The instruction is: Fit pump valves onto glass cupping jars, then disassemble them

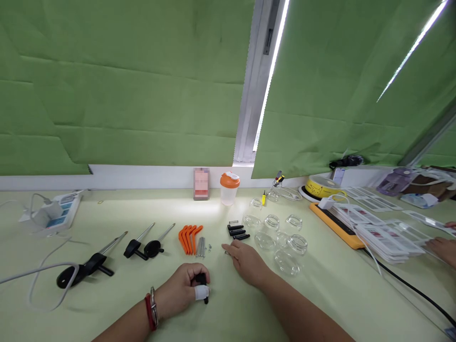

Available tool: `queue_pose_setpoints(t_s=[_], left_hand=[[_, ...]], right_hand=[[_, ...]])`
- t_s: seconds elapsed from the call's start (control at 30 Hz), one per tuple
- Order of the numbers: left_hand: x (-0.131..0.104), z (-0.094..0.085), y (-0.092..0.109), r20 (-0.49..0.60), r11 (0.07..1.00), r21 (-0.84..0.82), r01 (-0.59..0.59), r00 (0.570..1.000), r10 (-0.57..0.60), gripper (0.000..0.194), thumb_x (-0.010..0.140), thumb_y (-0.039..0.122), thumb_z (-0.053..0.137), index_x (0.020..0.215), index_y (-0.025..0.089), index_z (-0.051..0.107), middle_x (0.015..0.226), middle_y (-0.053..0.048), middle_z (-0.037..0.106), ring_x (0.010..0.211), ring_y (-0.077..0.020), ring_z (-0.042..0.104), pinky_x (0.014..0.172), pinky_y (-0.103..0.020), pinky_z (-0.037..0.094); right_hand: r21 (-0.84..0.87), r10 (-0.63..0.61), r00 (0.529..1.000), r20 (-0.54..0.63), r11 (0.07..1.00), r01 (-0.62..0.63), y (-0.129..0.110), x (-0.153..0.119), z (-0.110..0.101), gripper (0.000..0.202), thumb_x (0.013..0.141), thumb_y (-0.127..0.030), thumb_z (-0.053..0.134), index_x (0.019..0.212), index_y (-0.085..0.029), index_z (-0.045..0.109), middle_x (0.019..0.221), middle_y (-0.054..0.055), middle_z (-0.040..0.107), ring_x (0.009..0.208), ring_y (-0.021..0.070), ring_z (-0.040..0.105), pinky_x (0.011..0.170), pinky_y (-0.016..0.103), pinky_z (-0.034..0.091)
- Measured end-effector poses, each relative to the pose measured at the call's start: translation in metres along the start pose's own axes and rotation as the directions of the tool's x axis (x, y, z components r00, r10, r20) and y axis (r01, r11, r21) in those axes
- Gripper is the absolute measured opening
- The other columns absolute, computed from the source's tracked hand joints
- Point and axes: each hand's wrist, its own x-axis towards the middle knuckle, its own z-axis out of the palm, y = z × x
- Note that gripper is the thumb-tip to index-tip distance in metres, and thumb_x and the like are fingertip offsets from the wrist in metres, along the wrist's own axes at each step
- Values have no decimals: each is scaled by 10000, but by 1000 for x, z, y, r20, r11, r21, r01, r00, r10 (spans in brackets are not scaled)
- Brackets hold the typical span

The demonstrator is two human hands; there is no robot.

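My left hand (185,289), with white tape on a finger, is closed round a small black part (201,279) near the table's front. My right hand (245,259) lies palm down on the table, its fingertips by a small spring (227,252); whether it grips anything is hidden. Just behind it lie several black parts (238,232) and another spring (233,222). Between the hands, farther back, are metal rods (200,247), tiny metal pieces (210,247) and orange angled pieces (188,237). Several clear glass vessels (271,223) stand right of my right hand.
Black-handled assemblies with metal shafts (98,261) and a white cable (53,266) lie left. A cup with an orange lid (229,190) stands at the back. An orange power strip (338,225), plastic trays (381,237) and another person's hand (443,249) are right.
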Motion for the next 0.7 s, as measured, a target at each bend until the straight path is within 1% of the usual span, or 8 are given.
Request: queue_pose_setpoints(t_s=[0.1, 0.17, 0.27, 0.37, 0.43, 0.53, 0.6, 0.7], left_hand=[[0, -1, 0, 5, 1000, 0, 7, 1000, -7, 186, 649, 263, 652, 747, 145, 547, 591, 63, 421, 543, -83, 347, 522, -207, 300], [0, -1, 0, 0, 1000, 8, 11, 1000, -11, 192, 643, 268, 655, 750, 148, 551, 594, 63, 423, 545, -85, 354, 526, -209, 306], [0, -1, 2, -3, 1000, 27, 1, 1000, -1, 189, 650, 280, 651, 753, 152, 557, 607, 58, 430, 558, -90, 362, 541, -211, 314], [-1, -2, 7, 25, 999, 28, -37, 999, 36, 179, 692, 319, 622, 732, 156, 558, 642, 40, 461, 600, -104, 391, 584, -217, 337], [-2, -2, 10, 38, 998, 39, -59, 998, 57, 194, 729, 349, 595, 716, 161, 550, 654, 34, 468, 621, -111, 400, 611, -220, 348], [-2, -3, 11, 38, 991, 97, -91, 995, 87, 237, 781, 394, 548, 704, 171, 533, 645, 34, 449, 629, -116, 393, 624, -219, 355], [-2, -3, 10, 23, 979, 168, -117, 993, 115, 267, 812, 421, 510, 703, 178, 523, 653, 32, 447, 639, -121, 395, 632, -220, 362], [-3, -3, 6, -9, 956, 251, -151, 987, 158, 293, 855, 441, 453, 740, 182, 527, 702, 20, 488, 673, -129, 423, 656, -229, 382]], right_hand=[[28, -23, 1000, 17, 999, 23, -1, -1, 0, 477, 841, -51, 366, 1250, -238, 526, 1002, 58, 576, 899, 178, 560, 778, 254, 420], [85, -23, 1000, 3, 996, 23, -1, -1, -1, 432, 856, -72, 360, 1211, -233, 546, 1011, 56, 568, 900, 170, 560, 786, 254, 421], [200, -11, 999, -50, 980, 20, 0, -1, -3, 339, 882, -124, 349, 1131, -221, 557, 1032, 55, 555, 888, 160, 554, 791, 262, 424], [290, 15, 995, -96, 957, 14, 3, -1, -4, 261, 862, -135, 378, 1050, -210, 544, 984, 46, 552, 850, 158, 531, 773, 277, 423], [341, 40, 994, -104, 940, -2, 5, -1, -5, 225, 847, -141, 400, 1015, -206, 534, 924, 35, 552, 811, 155, 514, 747, 277, 421], [415, 70, 994, -85, 909, -29, 8, 0, -5, 204, 828, -146, 421, 996, -205, 521, 861, 18, 549, 752, 145, 498, 708, 270, 418], [445, 81, 994, -71, 894, -41, 10, 0, -4, 191, 815, -143, 430, 974, -203, 518, 824, 7, 543, 720, 138, 489, 682, 263, 414], [472, 97, 994, -47, 879, -64, 14, 1, -3, 163, 795, -135, 444, 926, -201, 516, 759, -10, 524, 680, 131, 475, 645, 251, 405]])
